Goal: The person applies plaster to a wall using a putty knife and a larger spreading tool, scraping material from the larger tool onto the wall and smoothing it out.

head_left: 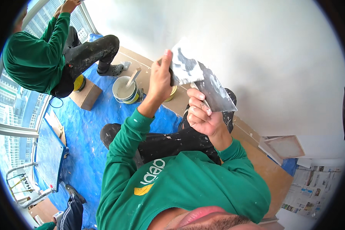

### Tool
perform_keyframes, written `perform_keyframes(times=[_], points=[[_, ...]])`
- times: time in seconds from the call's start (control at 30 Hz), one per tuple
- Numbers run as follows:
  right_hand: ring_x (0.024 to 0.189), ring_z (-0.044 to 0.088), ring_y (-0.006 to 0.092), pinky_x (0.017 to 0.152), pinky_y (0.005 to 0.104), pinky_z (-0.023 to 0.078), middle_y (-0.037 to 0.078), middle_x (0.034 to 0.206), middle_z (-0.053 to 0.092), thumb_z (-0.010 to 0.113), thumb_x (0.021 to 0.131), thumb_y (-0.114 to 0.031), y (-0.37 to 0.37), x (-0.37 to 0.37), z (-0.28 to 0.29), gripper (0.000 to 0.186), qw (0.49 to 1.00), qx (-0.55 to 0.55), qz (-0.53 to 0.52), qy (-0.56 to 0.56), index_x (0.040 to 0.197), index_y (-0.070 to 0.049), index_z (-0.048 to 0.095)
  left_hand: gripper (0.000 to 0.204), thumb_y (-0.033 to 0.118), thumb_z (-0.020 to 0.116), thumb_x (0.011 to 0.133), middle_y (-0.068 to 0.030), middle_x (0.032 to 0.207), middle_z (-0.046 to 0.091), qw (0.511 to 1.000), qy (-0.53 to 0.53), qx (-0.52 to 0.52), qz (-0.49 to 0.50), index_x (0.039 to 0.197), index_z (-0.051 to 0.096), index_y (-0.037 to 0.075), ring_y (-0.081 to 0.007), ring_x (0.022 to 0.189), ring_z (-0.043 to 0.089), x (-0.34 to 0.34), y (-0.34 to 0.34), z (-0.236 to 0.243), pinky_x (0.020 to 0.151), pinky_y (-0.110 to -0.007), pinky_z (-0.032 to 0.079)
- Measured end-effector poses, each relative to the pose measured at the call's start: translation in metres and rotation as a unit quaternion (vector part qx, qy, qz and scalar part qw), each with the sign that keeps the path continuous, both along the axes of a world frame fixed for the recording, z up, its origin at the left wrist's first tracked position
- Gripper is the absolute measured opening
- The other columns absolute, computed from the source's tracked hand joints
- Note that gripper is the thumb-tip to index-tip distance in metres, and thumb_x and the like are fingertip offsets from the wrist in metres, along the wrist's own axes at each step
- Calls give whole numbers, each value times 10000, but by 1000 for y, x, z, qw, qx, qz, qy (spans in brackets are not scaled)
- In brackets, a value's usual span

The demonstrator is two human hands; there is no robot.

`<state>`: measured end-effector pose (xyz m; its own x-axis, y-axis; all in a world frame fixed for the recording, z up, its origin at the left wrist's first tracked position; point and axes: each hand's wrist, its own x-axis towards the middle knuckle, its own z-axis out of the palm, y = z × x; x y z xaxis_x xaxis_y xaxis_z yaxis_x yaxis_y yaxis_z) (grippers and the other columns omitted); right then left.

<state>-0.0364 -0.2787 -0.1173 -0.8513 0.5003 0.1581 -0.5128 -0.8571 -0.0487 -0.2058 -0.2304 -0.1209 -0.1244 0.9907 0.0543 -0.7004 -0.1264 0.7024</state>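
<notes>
My left hand (160, 78) is closed on a wide putty knife (184, 66), its metal blade smeared with white putty. A second putty knife (217, 90) is gripped by my right hand (204, 115), with white streaks along its blade. The two blades meet and overlap in front of the white wall (272, 50); whether they press together I cannot tell. To the left of my left forearm stands an open bucket (131, 99) of pale putty, with a wooden-handled tool (133, 77) leaning in it.
At upper left a co-worker in a green top (34, 61) sits beside a cardboard box (86, 95). Blue sheeting (90, 134) covers the floor. A blue folding platform (51, 153) stands at left, near another person's leg (72, 212). Newspaper (310, 191) lies at lower right.
</notes>
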Motion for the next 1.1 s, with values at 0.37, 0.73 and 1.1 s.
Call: perform_keyframes(times=[0.37,0.73,1.1], points=[[735,635,103,639,251,509,-13,789,632,443,1048,-241,53,-38,-10,251,906,-61,-236,-346,950,-74,603,370,354,536,1035,-69,987,700,999,-13,-27,-43,1071,621,-4,-116,829,681,0,-37,17,755,-264,559],[360,341,84,397,240,193,-9,487,434,438,1031,-151,16,-11,-5,148,996,-72,42,40,894,-96,457,401,413,525,1028,-39,1091,693,999,-30,-2,12,1200,609,61,-146,964,678,-56,-6,20,858,-309,544],[376,311,69,411,239,190,-32,501,431,485,1025,-262,7,-17,-3,198,998,6,62,-19,894,-114,503,347,325,522,1045,-62,933,697,997,51,53,2,1025,632,-4,-116,788,683,-49,6,28,719,-280,585]])
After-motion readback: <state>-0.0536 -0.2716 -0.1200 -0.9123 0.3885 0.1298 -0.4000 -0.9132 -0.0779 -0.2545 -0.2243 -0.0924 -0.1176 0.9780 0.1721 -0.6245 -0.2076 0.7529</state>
